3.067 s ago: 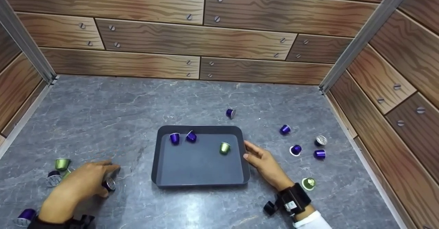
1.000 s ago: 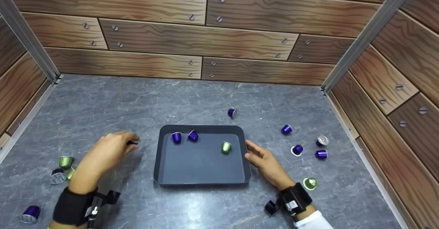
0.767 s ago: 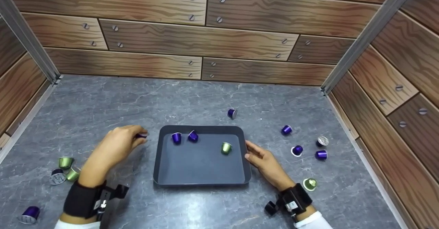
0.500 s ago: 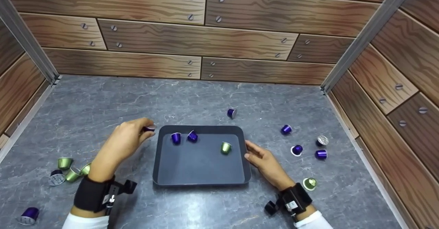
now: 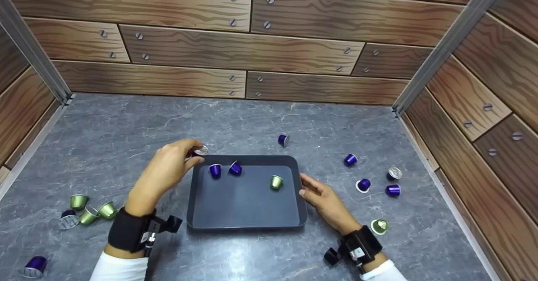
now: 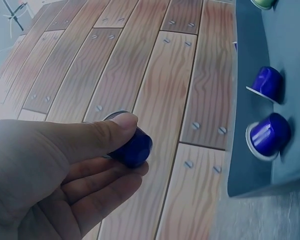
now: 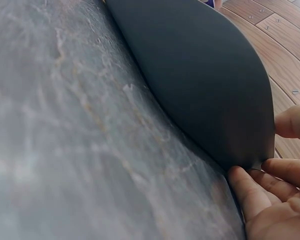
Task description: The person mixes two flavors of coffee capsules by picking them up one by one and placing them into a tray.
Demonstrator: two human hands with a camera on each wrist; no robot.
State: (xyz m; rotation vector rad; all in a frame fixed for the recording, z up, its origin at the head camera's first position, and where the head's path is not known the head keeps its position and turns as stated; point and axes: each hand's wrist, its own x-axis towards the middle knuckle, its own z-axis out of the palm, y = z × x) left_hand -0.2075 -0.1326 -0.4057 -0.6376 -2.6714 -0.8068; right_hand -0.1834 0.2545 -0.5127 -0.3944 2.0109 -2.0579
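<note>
My left hand (image 5: 168, 167) pinches a purple coffee capsule (image 6: 135, 150) between thumb and fingers, just above the far left corner of a dark grey tray (image 5: 243, 209). In the head view the capsule's silver lid faces up and right. Inside the tray lie two purple capsules (image 5: 215, 170) (image 5: 235, 168) near the far wall and a green capsule (image 5: 276, 182) toward the right. My right hand (image 5: 330, 203) rests against the tray's right side, its fingers along the outer wall and the thumb at the rim. The right wrist view shows those fingertips (image 7: 245, 185) low on the wall.
Left of the tray, several green capsules (image 5: 107, 210) cluster with a dark, silver-lidded capsule (image 5: 68, 219). A purple capsule (image 5: 35, 266) lies nearer. Right of it are several purple capsules (image 5: 393, 190) and a green one (image 5: 379, 226). Another purple capsule (image 5: 283, 140) sits behind the tray.
My left hand has picked up the capsule from the left cluster and carried it right and away from me to the tray's far left corner. The right hand stays at the tray.
</note>
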